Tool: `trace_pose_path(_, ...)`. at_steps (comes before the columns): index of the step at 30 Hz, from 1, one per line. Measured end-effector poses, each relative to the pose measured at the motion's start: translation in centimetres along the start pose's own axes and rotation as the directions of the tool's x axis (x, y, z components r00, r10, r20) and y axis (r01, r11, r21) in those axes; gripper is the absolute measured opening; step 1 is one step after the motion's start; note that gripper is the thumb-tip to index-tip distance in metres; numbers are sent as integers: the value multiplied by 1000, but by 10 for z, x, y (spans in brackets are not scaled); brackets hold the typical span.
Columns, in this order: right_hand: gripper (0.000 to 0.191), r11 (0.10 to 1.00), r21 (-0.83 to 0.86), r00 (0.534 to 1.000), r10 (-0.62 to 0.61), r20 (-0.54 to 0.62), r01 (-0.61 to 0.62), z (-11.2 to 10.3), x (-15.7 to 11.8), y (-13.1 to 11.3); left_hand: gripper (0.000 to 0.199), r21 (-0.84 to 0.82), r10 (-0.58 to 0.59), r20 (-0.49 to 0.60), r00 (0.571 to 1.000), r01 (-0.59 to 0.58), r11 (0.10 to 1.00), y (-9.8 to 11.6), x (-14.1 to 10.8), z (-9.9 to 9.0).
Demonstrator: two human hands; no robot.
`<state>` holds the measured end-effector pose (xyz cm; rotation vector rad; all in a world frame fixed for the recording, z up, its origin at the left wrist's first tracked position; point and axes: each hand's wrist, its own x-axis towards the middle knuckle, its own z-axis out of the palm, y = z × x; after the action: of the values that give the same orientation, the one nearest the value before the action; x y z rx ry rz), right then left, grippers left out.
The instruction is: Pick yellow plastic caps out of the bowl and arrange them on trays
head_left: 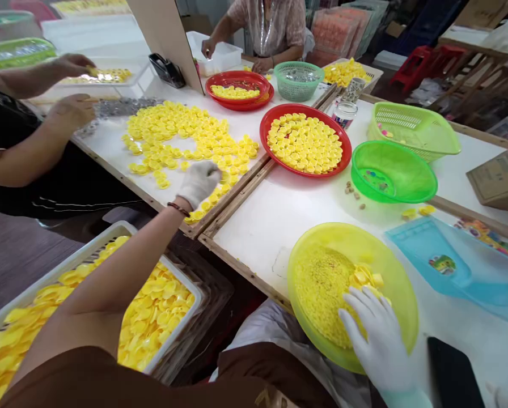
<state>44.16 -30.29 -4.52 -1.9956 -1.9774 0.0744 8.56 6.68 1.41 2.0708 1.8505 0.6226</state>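
My left hand (200, 182), in a white knitted glove, is over the near edge of a spread of small yellow plastic cups (181, 127) on the white table. Its fingers are curled, and what they hold, if anything, is hidden. Inside a translucent yellow basin (309, 241), my right hand (375, 323) has its gloved fingers outstretched. They lie at a small heap of yellow cups (364, 276), on top of fine yellow grains (324, 289). A red plate (265, 136) beyond the basin bears rows of yellow cups.
A white crate (197, 292) full of yellow pieces stands below my left arm. Green basin (394, 170), lime basket (415, 127), blue plastic scoop (432, 249) and black phone (456, 371) sit right. Two co-workers' hands (73, 110) (262, 65) work at left and back.
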Motion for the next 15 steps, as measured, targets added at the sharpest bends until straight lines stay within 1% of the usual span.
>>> trace_pose_path(2, 38, 999, -1, 999, -35, -22, 35, 1, -9, -1, 23, 118, -108, 26, 994, 104, 988, -46, 16, -7)
trace_pose_path(4, 39, 999, 8, 998, -47, -45, 48, 2, -13, -1, 23, 190, -198, 99, 975, 177, 966, -82, 21, -8)
trace_pose_path(5, 40, 999, 13, 997, -46, -54, 47, 3, -13, -1, 21, 218, -230, 136, 964, 198, 956, -95, 20, -7)
trace_pose_path(7, 41, 999, 15, 997, -45, -69, 46, 5, -12, 0, 17, 234, -256, 192, 947, 209, 950, -112, 15, -4)
trace_pose_path(8, 40, 999, 11, 996, -51, -76, 52, 6, -11, 0, 15, 232, -260, 212, 942, 210, 950, -115, 13, -3)
trace_pose_path(10, 39, 997, -7, 994, -72, -86, 72, 6, -9, 1, 16, 222, -260, 229, 938, 209, 952, -112, 13, 2)
trace_pose_path(12, 38, 996, -25, 991, -90, -95, 88, 6, -9, 2, 22, 163, -222, 205, 953, 190, 968, -100, 20, 10)
trace_pose_path(15, 36, 995, -39, 990, -90, -111, 86, 7, -10, 4, 27, 33, -161, 159, 974, 157, 987, -76, 43, 30)
